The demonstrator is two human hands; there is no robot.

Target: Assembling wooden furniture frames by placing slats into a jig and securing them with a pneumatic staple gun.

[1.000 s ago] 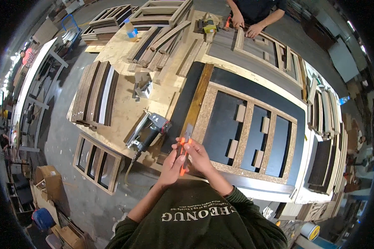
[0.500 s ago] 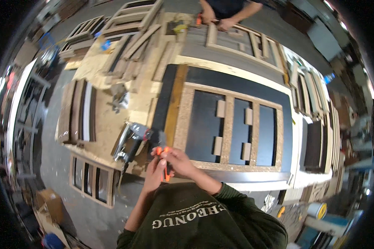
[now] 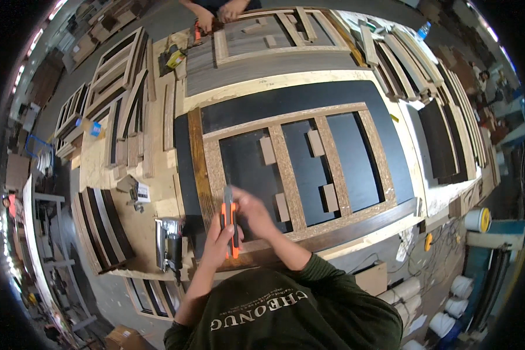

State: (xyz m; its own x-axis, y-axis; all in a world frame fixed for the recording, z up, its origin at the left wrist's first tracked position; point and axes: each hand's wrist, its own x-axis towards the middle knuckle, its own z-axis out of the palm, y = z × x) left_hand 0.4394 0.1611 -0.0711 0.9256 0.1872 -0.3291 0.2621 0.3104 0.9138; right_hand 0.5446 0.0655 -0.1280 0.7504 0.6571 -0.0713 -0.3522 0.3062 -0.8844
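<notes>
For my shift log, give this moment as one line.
left hand: holds orange-black tool; right hand: beside tool, blurred, contact unclear; ahead: wooden frame on black panel

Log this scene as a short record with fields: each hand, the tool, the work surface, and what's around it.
Left hand: gripping the orange-and-black hand tool
Right hand: blurred, close beside the tool; contact unclear
Tool tip: grey, pointing away from the person
Work surface: wooden frame lying on a black panel
Wood blocks: four, two along each inner slat
Left of panel: black-and-silver power tool
Far side: co-worker's hands near another frame
</notes>
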